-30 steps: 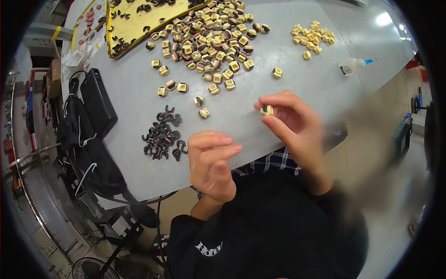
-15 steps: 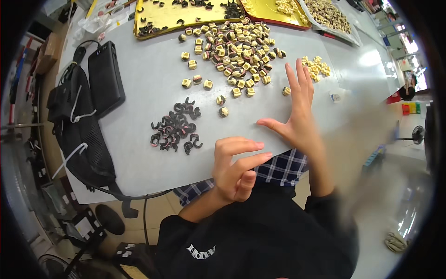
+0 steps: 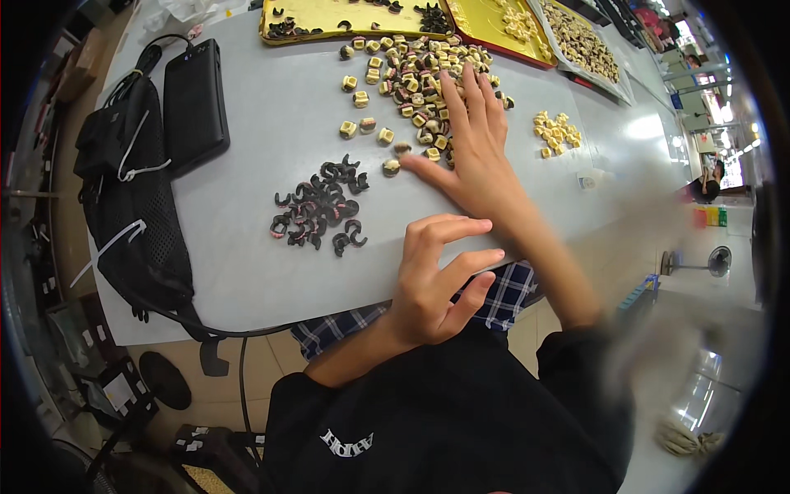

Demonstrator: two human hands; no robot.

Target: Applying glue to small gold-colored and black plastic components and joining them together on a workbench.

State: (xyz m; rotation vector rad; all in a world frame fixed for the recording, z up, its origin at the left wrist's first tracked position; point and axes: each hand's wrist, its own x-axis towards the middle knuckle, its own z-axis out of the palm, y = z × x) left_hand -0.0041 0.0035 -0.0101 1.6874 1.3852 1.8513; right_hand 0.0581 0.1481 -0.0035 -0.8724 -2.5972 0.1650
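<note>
My right hand (image 3: 477,156) lies spread over the near right side of a heap of small cream-and-black blocks (image 3: 411,82). Its thumb reaches to a pair of blocks at the heap's near edge; nothing shows in its grip, though the palm hides what is under it. Above the table's near edge hovers my left hand (image 3: 436,280), fingers apart and bent, holding nothing. Left of it rests a cluster of black C-shaped pieces (image 3: 317,206), some with pink edges. A small group of pale yellow pieces (image 3: 557,133) sits right of my right hand.
Across the far side stand a yellow tray (image 3: 313,23) with black pieces, a second gold tray (image 3: 485,20) with pale pieces, and a tray full of small parts (image 3: 580,41). A black power bank (image 3: 195,103) and a black mesh pouch (image 3: 144,198) with cables lie at left.
My right hand has come down and left from its raised position onto the heap. The fingers of my left hand have spread a little, and it has shifted slightly right. The whole view has shifted somewhat.
</note>
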